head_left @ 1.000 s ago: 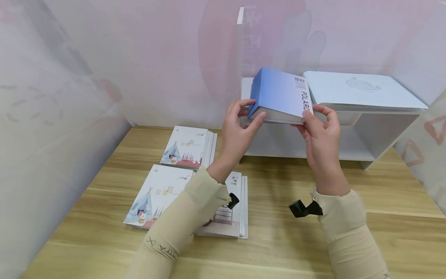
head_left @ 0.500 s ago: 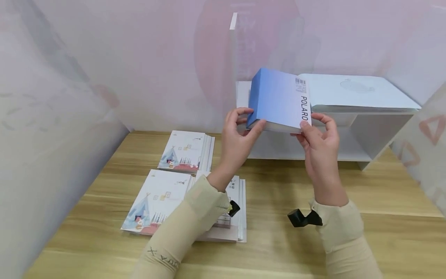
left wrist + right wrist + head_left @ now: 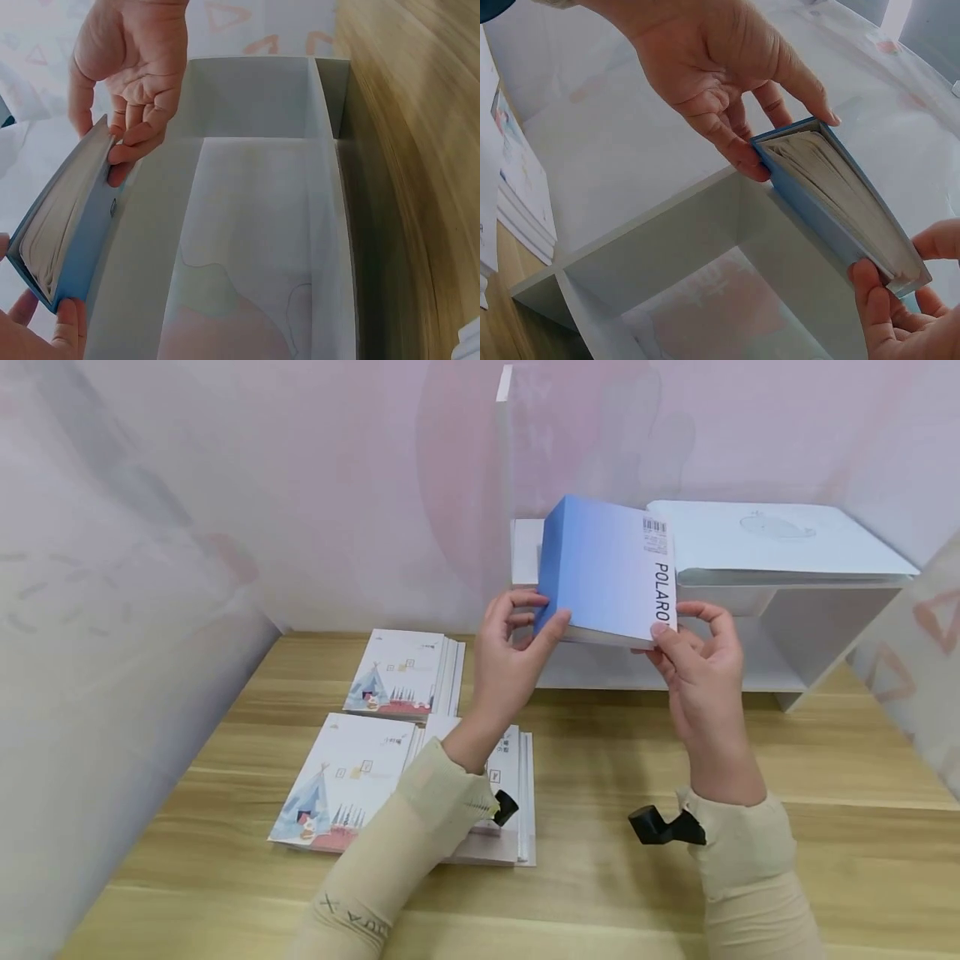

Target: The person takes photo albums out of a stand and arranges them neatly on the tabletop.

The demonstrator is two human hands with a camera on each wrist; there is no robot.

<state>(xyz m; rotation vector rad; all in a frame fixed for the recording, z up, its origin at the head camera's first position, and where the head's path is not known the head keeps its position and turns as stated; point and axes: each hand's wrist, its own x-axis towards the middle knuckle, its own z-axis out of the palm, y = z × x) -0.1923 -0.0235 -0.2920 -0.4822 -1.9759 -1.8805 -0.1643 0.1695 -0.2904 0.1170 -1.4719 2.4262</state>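
A blue-to-white photo album (image 3: 611, 568), its cover printed with "POLARO" and a barcode, is held tilted in the air in front of the white shelf (image 3: 832, 622). My left hand (image 3: 506, 664) pinches its thick blue spine side near the lower corner, thumb along the bottom edge. At the opposite lower corner my right hand (image 3: 701, 681) pinches the album between thumb and fingers. Both wrist views show the album's page edges (image 3: 840, 195) between its covers, wider at the spine. The album's far cover is hidden in the head view.
A white album with a whale drawing (image 3: 787, 537) lies on the shelf's top, right of the held album. An upright white panel (image 3: 505, 477) rises at the shelf's left. White tent-picture books (image 3: 397, 668) lie in stacks on the wooden table (image 3: 592, 893), partly under my left sleeve.
The blue album has tipped so that more of its printed cover faces the head camera and less of its page edge shows. Both hands keep their hold; the head view has shifted slightly.
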